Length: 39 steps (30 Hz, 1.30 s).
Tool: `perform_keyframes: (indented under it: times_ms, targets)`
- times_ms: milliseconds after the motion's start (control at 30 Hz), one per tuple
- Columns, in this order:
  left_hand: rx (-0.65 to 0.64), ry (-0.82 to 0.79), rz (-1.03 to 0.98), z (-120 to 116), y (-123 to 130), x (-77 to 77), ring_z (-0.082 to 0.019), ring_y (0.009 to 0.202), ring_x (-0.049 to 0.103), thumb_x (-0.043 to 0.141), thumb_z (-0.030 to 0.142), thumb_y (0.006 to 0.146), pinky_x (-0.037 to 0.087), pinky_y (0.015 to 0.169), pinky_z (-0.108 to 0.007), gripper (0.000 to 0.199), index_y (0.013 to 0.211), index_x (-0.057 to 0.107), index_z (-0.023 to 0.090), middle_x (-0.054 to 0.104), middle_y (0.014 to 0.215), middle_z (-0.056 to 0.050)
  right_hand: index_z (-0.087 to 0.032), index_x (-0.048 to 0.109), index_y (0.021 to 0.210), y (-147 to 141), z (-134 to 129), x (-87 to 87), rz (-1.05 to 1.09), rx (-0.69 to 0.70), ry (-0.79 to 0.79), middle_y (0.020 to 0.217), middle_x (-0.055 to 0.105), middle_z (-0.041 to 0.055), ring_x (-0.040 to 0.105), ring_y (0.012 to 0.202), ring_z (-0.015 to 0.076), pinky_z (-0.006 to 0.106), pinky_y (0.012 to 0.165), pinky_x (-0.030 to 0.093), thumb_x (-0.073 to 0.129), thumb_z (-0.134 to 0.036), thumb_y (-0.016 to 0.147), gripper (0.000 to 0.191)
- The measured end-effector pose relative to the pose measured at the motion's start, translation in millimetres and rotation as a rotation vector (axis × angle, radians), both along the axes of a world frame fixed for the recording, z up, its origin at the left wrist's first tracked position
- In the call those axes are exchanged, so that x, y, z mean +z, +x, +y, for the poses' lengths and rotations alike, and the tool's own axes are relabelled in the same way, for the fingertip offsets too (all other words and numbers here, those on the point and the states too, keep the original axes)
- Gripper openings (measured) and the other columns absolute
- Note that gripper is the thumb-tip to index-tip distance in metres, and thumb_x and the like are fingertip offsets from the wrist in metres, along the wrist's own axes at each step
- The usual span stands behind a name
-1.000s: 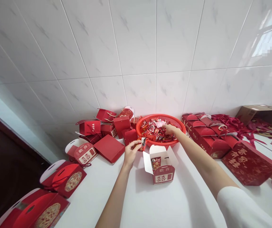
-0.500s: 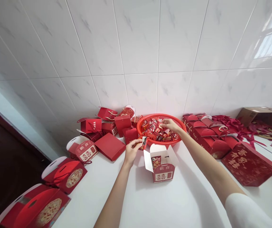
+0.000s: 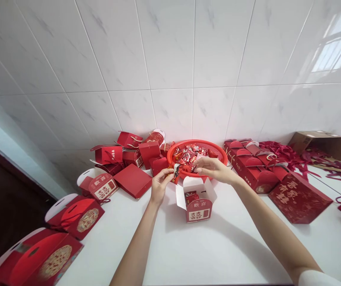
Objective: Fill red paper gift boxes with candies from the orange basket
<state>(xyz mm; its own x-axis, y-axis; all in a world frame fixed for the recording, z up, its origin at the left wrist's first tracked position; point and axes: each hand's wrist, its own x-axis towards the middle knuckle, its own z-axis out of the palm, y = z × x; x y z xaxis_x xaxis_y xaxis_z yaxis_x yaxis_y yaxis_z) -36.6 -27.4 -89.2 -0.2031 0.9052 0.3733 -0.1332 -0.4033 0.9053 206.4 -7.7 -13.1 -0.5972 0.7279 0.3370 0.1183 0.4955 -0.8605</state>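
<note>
- My left hand (image 3: 160, 186): thumb and fingers together, clamped on a small wrapped sweet (image 3: 176, 174), red with a black-and-white part.
- The sweet sits at those fingertips, in front of the near left rim of the red basket (image 3: 224, 159).
- My right hand (image 3: 214, 170): over the basket's near right side, palm down, fingertips pointing left toward my left hand. Cannot tell whether its fingers are closed on anything.
- Beyond both hands: loose wrapped sweets (image 3: 188, 154) lying in the basket.
- Below and between my hands: open gift box (image 3: 198, 213), upright, white inside, flaps raised; red packet (image 3: 191, 196) visible within.
- Left of my left grip: flat red box (image 3: 134, 180); farther out, a lettered box (image 3: 106, 188) and two boxes with round patterns (image 3: 88, 219).
- Right of my right grip: row of red boxes (image 3: 256, 172); nearer me, large box with gold characters (image 3: 301, 198), tilted.
- Farther right, past the row: dark red ribbons (image 3: 282, 154) and cardboard carton (image 3: 313, 140).
- Under all of it: white table (image 3: 218, 246).
</note>
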Motion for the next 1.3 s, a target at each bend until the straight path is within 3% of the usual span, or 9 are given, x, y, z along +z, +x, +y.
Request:
perform_keyframes:
  times_ms: [167, 333, 433, 567, 700, 900, 1100, 1200, 1300]
  targets:
    - [-0.053, 0.156, 0.136, -13, 11, 8.9, -0.023, 0.1, 0.066, 0.078, 0.038, 0.075, 0.052, 0.091, -0.035, 0.022, 0.089, 0.078, 0.021, 0.072, 0.101, -0.008, -0.021, 0.058, 0.119, -29, -11, -8.6, 0.086, -0.095, 0.05, 0.094, 0.069, 0.0049, 0.067, 0.085, 0.0193, 0.034, 0.074, 0.057, 0.067, -0.047, 0.087, 0.043]
    - [-0.084, 0.216, 0.209, -22, 24, 8.4, -0.024, 0.107, 0.065, 0.08, 0.031, 0.074, 0.051, 0.095, -0.035, 0.032, 0.105, 0.075, 0.023, 0.07, 0.111, -0.008, -0.02, 0.065, 0.102, -32, -14, -9.0, 0.09, -0.238, 0.202, 0.096, 0.071, 0.0063, 0.067, 0.085, 0.0204, 0.033, 0.074, 0.056, 0.066, -0.036, 0.084, 0.024]
    - [-0.136, 0.167, 0.167, -22, 25, 6.9, -0.021, 0.096, 0.068, 0.078, 0.029, 0.076, 0.054, 0.091, -0.035, 0.042, 0.116, 0.07, 0.023, 0.07, 0.113, -0.008, -0.02, 0.066, 0.099, -19, -22, -1.7, 0.021, -0.326, 0.295, 0.096, 0.072, 0.0055, 0.068, 0.086, 0.0205, 0.033, 0.075, 0.054, 0.062, -0.025, 0.083, 0.017]
    - [-0.06, 0.127, 0.147, -18, 21, 6.9, -0.017, 0.084, 0.067, 0.073, 0.028, 0.078, 0.055, 0.083, -0.032, 0.024, 0.101, 0.073, 0.019, 0.071, 0.101, -0.007, -0.021, 0.063, 0.093, -9, -39, -2.2, -0.085, -0.357, 0.317, 0.091, 0.072, 0.0037, 0.068, 0.084, 0.0193, 0.031, 0.075, 0.052, 0.058, -0.019, 0.082, 0.012]
    - [0.0, 0.123, 0.159, -14, 19, 6.6, -0.02, 0.089, 0.068, 0.074, 0.029, 0.074, 0.055, 0.082, -0.032, 0.016, 0.087, 0.075, 0.019, 0.072, 0.094, -0.006, -0.021, 0.062, 0.089, -4, -53, -20.3, -0.168, -0.389, 0.253, 0.093, 0.072, 0.0054, 0.067, 0.084, 0.0214, 0.034, 0.075, 0.052, 0.057, -0.027, 0.087, 0.008]
    - [0.017, 0.08, 0.193, -14, 17, 8.1, -0.02, 0.084, 0.067, 0.074, 0.031, 0.071, 0.054, 0.078, -0.031, 0.013, 0.077, 0.076, 0.019, 0.072, 0.085, -0.005, -0.023, 0.065, 0.088, 20, -60, -42.0, -0.05, -0.558, 0.255, 0.093, 0.072, 0.0074, 0.065, 0.088, 0.0254, 0.04, 0.082, 0.052, 0.059, -0.04, 0.09, 0.018]
    - [0.007, 0.006, 0.203, -16, 16, 10.1, -0.018, 0.071, 0.063, 0.074, 0.035, 0.07, 0.05, 0.066, -0.028, 0.018, 0.077, 0.075, 0.019, 0.072, 0.075, -0.004, -0.022, 0.066, 0.089, 20, -68, -60.8, 0.06, -0.523, 0.147, 0.087, 0.071, 0.0073, 0.065, 0.078, 0.0228, 0.037, 0.075, 0.054, 0.065, -0.05, 0.086, 0.028]
    - [-0.134, -0.017, 0.216, -22, 22, 9.2, -0.018, 0.07, 0.063, 0.071, 0.036, 0.074, 0.049, 0.062, -0.027, 0.023, 0.087, 0.074, 0.018, 0.072, 0.078, -0.004, -0.023, 0.068, 0.094, 8, -74, -71.1, 0.094, -0.45, 0.114, 0.095, 0.074, 0.0074, 0.067, 0.088, 0.0241, 0.037, 0.082, 0.054, 0.064, -0.048, 0.089, 0.026]
    - [-0.286, -0.016, 0.284, -27, 29, 7.9, -0.016, 0.071, 0.064, 0.069, 0.033, 0.078, 0.051, 0.068, -0.028, 0.03, 0.104, 0.071, 0.018, 0.074, 0.095, -0.006, -0.023, 0.07, 0.099, -1, -77, -79.5, 0.062, -0.372, 0.114, 0.098, 0.074, 0.007, 0.068, 0.09, 0.0238, 0.037, 0.082, 0.053, 0.057, -0.048, 0.094, 0.028]
